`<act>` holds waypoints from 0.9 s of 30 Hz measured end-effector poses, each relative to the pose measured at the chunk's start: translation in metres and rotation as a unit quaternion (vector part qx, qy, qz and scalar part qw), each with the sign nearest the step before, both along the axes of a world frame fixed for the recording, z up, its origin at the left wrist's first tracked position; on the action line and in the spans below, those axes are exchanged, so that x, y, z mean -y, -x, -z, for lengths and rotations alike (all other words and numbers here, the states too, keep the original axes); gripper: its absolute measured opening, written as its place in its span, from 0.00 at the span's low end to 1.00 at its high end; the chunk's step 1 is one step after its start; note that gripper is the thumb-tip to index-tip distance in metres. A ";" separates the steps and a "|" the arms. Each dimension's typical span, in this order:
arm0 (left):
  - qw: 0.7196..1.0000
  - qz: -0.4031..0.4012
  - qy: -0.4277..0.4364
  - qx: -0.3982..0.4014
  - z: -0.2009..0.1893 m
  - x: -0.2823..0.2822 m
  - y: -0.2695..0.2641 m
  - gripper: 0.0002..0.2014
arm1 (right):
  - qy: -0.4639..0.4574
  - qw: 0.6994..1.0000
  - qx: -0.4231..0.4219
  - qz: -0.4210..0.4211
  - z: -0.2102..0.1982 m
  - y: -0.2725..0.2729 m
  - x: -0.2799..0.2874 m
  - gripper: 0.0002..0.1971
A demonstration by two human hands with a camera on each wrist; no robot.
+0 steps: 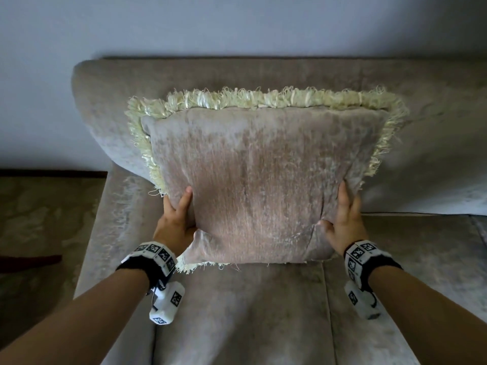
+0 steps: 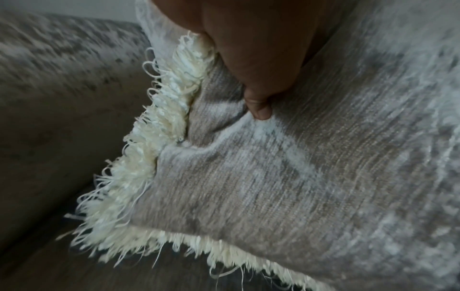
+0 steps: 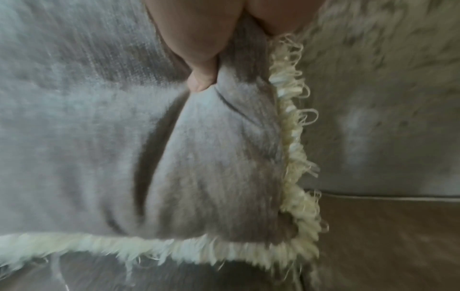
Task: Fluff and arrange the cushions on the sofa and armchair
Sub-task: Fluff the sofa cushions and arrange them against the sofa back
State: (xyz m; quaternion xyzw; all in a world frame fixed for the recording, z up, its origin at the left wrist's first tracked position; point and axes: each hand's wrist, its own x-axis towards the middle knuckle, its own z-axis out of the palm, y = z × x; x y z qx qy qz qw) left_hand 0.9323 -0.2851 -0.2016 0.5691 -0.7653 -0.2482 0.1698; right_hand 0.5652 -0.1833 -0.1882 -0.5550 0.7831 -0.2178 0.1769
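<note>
Fringed cushion [image 1: 263, 180] held upright above the sofa [image 1: 395, 285] seat, before the backrest.

It looks soft and light, its cover creasing under the thumbs; left hand [image 1: 176, 219] and right hand [image 1: 342, 222] each pinch a lower side edge, fingers curled behind, a sound hold for shaking.

Cushion [image 1: 258, 180] fills space before sofa backrest [image 1: 421, 83]; seat [image 1: 237, 312] in front open; gap behind cushion likely tight.

A home living room — grey velvet sofa [image 1: 263, 312] against a plain wall [image 1: 237, 22], patterned carpet [image 1: 39, 219] beside it.
</note>
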 end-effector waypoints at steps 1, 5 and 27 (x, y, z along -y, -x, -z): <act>1.000 -0.010 0.000 0.006 0.007 0.001 0.002 0.54 | -0.002 1.000 -0.005 -0.002 0.010 -0.001 0.001 0.61; 1.000 -0.019 0.006 0.013 0.043 0.008 0.002 0.47 | 0.003 0.999 -0.040 -0.004 0.057 -0.002 0.007 0.64; 0.986 -0.004 0.042 0.161 0.016 -0.040 -0.016 0.47 | -0.149 0.983 -0.109 -0.027 0.004 -0.005 -0.045 0.50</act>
